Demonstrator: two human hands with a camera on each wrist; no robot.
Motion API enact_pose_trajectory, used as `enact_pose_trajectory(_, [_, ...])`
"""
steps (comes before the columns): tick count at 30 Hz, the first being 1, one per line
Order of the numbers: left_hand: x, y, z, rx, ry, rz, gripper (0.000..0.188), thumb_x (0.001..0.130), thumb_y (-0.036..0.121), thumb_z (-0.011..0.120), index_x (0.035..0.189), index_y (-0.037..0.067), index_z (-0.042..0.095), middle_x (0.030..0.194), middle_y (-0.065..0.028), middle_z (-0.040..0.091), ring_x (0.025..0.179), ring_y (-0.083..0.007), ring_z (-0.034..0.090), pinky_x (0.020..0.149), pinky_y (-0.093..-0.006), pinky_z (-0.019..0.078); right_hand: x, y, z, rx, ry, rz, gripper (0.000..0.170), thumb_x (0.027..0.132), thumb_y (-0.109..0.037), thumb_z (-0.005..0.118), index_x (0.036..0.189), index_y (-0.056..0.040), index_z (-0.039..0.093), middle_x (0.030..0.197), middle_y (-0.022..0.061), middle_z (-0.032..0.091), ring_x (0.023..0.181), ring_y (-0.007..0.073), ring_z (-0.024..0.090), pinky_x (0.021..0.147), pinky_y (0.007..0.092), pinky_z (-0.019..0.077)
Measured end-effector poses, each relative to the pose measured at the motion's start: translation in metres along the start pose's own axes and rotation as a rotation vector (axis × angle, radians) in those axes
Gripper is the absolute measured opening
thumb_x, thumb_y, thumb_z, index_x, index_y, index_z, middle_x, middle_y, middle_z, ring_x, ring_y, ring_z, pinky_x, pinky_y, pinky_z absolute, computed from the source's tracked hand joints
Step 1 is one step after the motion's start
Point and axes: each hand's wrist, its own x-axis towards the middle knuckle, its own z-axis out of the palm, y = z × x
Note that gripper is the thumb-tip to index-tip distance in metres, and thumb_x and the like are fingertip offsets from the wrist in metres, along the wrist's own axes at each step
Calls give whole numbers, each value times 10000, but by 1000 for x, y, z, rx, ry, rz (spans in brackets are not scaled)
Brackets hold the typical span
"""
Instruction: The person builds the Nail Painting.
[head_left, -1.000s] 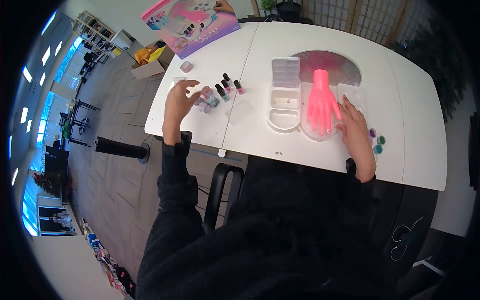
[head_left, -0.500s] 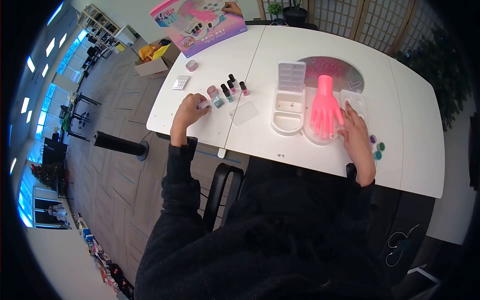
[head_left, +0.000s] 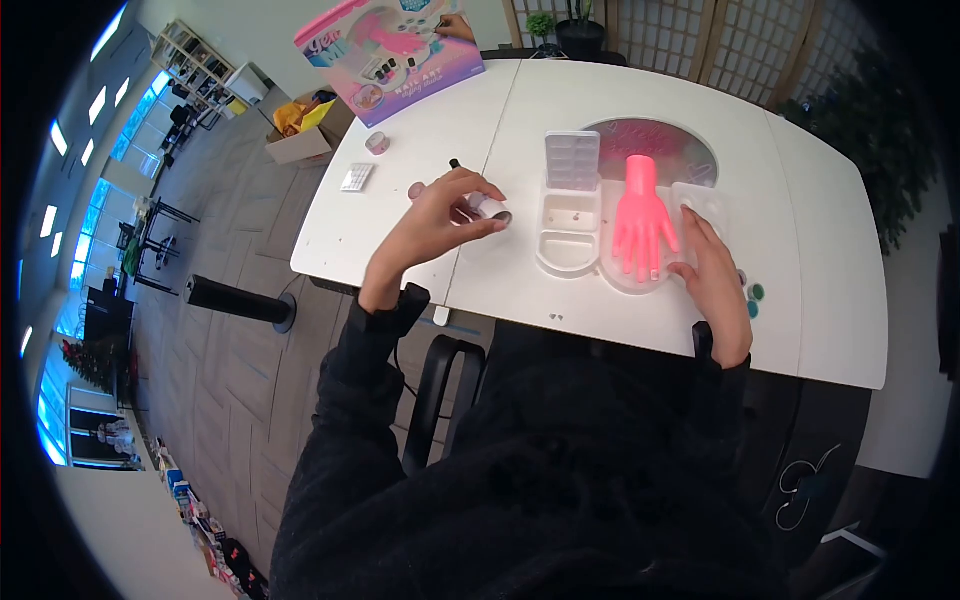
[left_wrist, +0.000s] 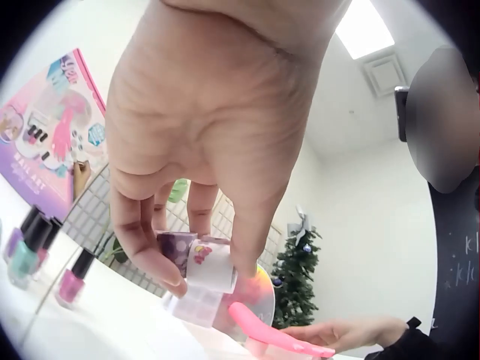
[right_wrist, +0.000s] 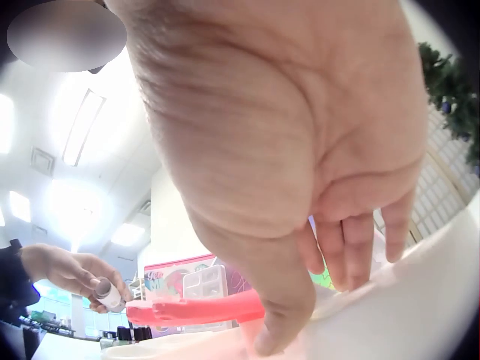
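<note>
My left hand [head_left: 432,222] pinches a small whitish roll [head_left: 492,209] between thumb and fingers, raised over the table left of the white tray [head_left: 570,272]. In the left wrist view this roll [left_wrist: 212,266] shows a white band with pink flower prints, and a purple patterned roll [left_wrist: 174,249] lies behind it within the fingers. My right hand [head_left: 716,275] rests at the tray's right side, fingers extended, beside a pink model hand [head_left: 642,222] lying palm down. The right thumb [right_wrist: 281,322] is close to the model hand's side.
Several nail polish bottles [left_wrist: 73,279] stand left, partly hidden by my left arm in the head view. Small green pots [head_left: 756,292] sit right of my right hand. A white packet [head_left: 357,177], another roll [head_left: 377,143] and the nail art box [head_left: 400,70] are at the far left.
My left hand reached down to the rolls at the table's left, took hold, and has moved right, toward the tray, with them. The right hand stays beside the model hand.
</note>
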Motion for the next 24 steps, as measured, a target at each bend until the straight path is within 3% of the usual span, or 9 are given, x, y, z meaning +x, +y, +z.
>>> enact_pose_trajectory(3, [18,4,19,37,-11,15,360,883,246,891,1170,84,745,1200,-41,650,937,-120,666,784,-258,567,1,-2,-5,-169,41,-141,677,828,-9,790,1464,3,558,1516,177,563,1324,381,566,1154,428,457])
enact_pose_trajectory(7, [31,18,40,-37,37,76,385,872,244,900,1178,72,742,1185,-53,646,947,-129,660,789,-267,572,9,-31,-13,-114,85,-257,675,818,-64,820,1447,-20,578,1444,160,604,1253,371,617,1058,426,529])
enact_pose_trajectory(9, [35,26,47,-125,50,204,420,849,302,914,1145,54,747,1132,-79,629,894,-162,675,775,-278,583,11,-62,-8,69,64,-261,670,814,-119,841,1435,-54,597,1395,152,615,1164,364,666,946,440,578])
enact_pose_trajectory(10, [35,32,51,-160,35,222,417,853,233,906,1186,54,730,1163,-78,621,942,-171,685,807,-283,601,12,-74,-3,118,104,-313,669,812,-161,859,1430,-75,616,1398,123,616,1078,334,703,861,425,598])
enact_pose_trajectory(13, [32,45,62,-308,-10,267,430,854,140,892,1231,49,708,1227,-79,605,1003,-183,685,856,-301,621,12,-94,11,278,38,-345,688,808,-168,873,1440,-77,615,1390,94,620,1053,291,709,858,389,602])
enact_pose_trajectory(14, [32,45,64,-380,-81,235,477,866,25,847,1309,16,670,1360,-88,564,1106,-172,664,923,-316,617,13,-98,16,354,41,-323,627,800,-140,885,1382,-62,665,1353,90,634,1003,249,716,848,371,604])
enact_pose_trajectory(18, [30,50,72,-387,-56,266,458,890,-24,803,1325,16,666,1370,-87,561,1126,-186,671,931,-313,624,15,-91,29,403,150,-341,501,814,-79,872,1288,-35,717,1326,111,639,966,248,721,836,369,603])
enact_pose_trajectory(23, [36,36,70,-303,42,260,372,930,-42,752,1294,19,698,1344,-89,587,1041,-188,708,899,-304,626,16,-76,27,326,247,-260,402,832,11,821,1225,-10,739,1291,112,645,898,266,715,804,378,595])
enact_pose_trajectory(24, [36,32,70,-404,34,130,349,920,-6,782,1262,23,720,1270,-82,666,982,-177,724,852,-302,617,16,-75,25,325,248,-259,402,832,11,821,1225,-10,739,1291,112,645,898,266,715,804,378,595])
